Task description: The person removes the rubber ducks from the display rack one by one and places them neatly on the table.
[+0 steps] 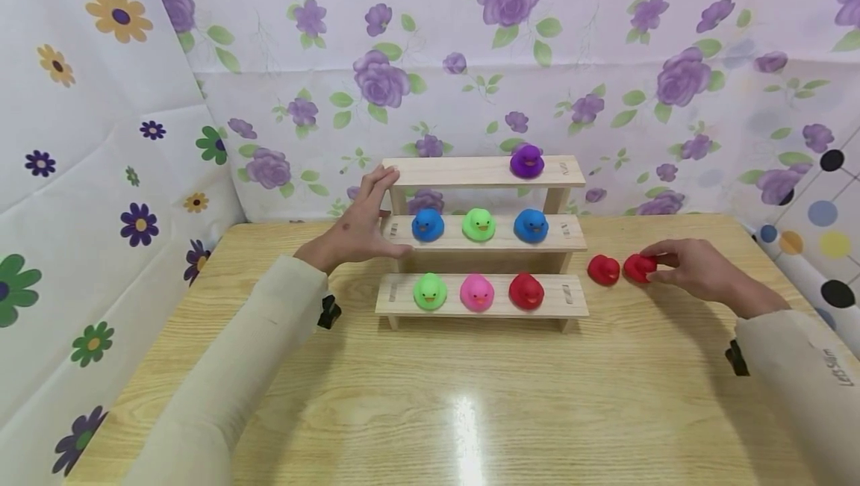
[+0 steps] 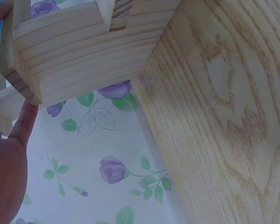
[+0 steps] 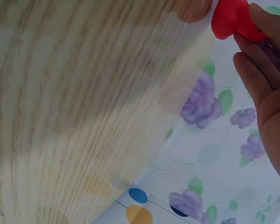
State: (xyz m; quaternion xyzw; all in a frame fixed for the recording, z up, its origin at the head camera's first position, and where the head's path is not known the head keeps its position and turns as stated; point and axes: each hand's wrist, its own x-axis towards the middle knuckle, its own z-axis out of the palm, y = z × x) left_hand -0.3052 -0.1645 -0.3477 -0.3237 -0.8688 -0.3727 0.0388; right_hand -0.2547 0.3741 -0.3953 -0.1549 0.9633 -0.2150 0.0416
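Note:
A three-tier wooden stand stands on the table. My left hand grips its left end, upper fingertips at the top shelf and thumb at the middle one; in the left wrist view a fingertip meets the end of a board. At the right, my right hand pinches a red rubber duck between thumb and fingers, low over the table. That red duck also shows in the right wrist view. Another red duck sits just left of it, beside the stand.
A purple duck occupies the top shelf. Along the middle are a blue, a green and another blue duck. Green, pink and red ducks line the bottom. Behind hangs a flowered cloth.

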